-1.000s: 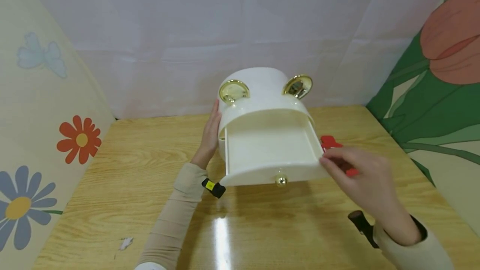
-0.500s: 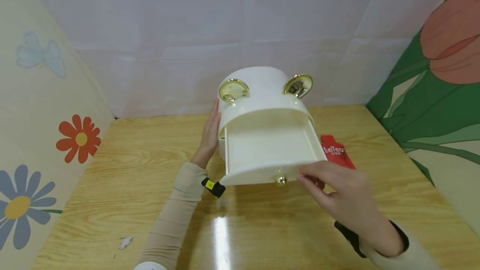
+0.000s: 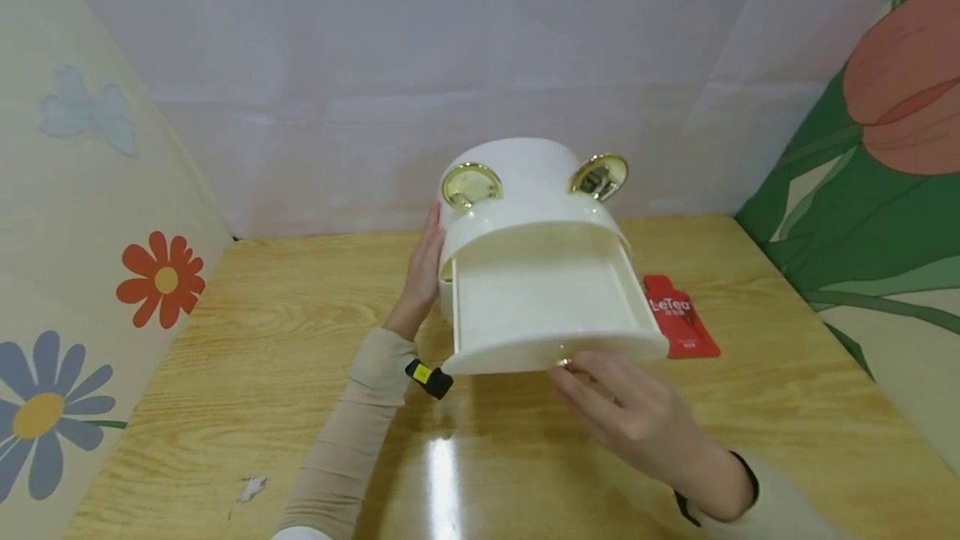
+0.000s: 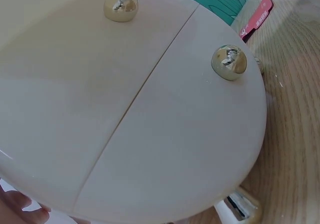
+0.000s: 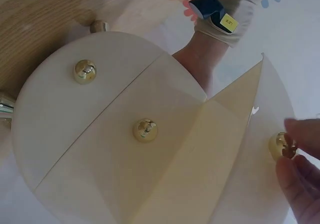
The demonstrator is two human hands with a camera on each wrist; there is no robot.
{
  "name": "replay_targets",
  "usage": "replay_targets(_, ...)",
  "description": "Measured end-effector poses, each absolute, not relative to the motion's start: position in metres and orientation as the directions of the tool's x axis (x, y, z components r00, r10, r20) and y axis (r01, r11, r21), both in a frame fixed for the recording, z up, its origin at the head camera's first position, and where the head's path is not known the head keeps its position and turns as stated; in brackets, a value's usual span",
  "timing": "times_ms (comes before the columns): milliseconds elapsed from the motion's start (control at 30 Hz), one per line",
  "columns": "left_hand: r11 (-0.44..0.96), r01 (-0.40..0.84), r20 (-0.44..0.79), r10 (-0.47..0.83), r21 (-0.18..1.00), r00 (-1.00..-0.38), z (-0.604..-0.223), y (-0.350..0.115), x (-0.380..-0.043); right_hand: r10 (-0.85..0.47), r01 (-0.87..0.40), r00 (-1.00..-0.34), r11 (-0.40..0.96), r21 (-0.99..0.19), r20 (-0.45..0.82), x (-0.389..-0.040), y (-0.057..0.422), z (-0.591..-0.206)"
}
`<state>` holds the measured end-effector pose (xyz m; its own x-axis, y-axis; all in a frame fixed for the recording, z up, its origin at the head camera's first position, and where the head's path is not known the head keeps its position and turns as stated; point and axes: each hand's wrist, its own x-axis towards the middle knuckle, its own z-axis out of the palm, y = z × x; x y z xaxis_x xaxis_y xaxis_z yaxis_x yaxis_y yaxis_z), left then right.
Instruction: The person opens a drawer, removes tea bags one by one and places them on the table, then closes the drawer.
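Observation:
A round white drawer box [image 3: 517, 161] with two gold ears stands on the table. Its top drawer [image 3: 543, 294] is pulled far out, showing a bare white floor. My right hand [image 3: 637, 423] pinches the small gold knob [image 5: 283, 145] on that drawer's front between thumb and fingers. Against the box's left side rests my left hand [image 3: 422, 273], fingers lying along the wall. In the left wrist view only a few fingertips [image 4: 30, 211] show past the box's edge, below two lower gold knobs.
On the wooden table [image 3: 292, 340], a red packet [image 3: 681, 323] lies just right of the drawer. A small whitish patch [image 3: 252, 487] is near the front left. Behind the box hangs a pale cloth [image 3: 315, 107]; painted panels flank both sides.
My right hand has moved left along the drawer front from its right corner to the knob, which it now pinches. The red packet has come fully into sight. My left hand stays put.

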<state>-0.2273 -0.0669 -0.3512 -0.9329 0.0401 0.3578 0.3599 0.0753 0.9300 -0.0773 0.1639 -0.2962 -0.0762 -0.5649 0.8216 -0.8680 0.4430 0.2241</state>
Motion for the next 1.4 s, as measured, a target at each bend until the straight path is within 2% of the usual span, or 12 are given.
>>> replay_targets(233, 0.068, 0.355, 0.353, 0.033, 0.933, -0.935, -0.354, -0.066, -0.228, -0.585, -0.858, -0.095, 0.458, 0.232, 0.805, -0.083, 0.167, -0.304)
replay_targets(533, 0.078, 0.349, 0.347, 0.044, 0.934, -0.937, -0.364, -0.065, -0.226, -0.569, -0.849, -0.05, 0.456, 0.265, 0.821, -0.093, 0.168, -0.306)
replay_targets(767, 0.085, 0.362, 0.36, 0.042, 0.928, -0.932, -0.364, -0.064, -0.226, -0.584, -0.843, -0.124, 0.489, 0.226, 0.802, -0.098, 0.167, -0.304)
replay_targets(933, 0.078, 0.368, 0.367, 0.037, 0.926, -0.93, -0.362, -0.065, -0.229, -0.576, -0.843, -0.122, 0.49, 0.222, 0.808, -0.109, 0.164, -0.301)
replay_targets(1133, 0.084, 0.368, 0.365, 0.046, 0.926, -0.93, -0.36, -0.065, -0.23, -0.545, -0.844, -0.178, 0.513, 0.158, 0.819, -0.122, 0.16, -0.299)
replay_targets(1400, 0.104, 0.366, 0.365, 0.035, 0.925, -0.93, -0.357, -0.065, -0.231, -0.562, -0.821, -0.217, 0.547, 0.162, 0.798, -0.139, 0.155, -0.298)
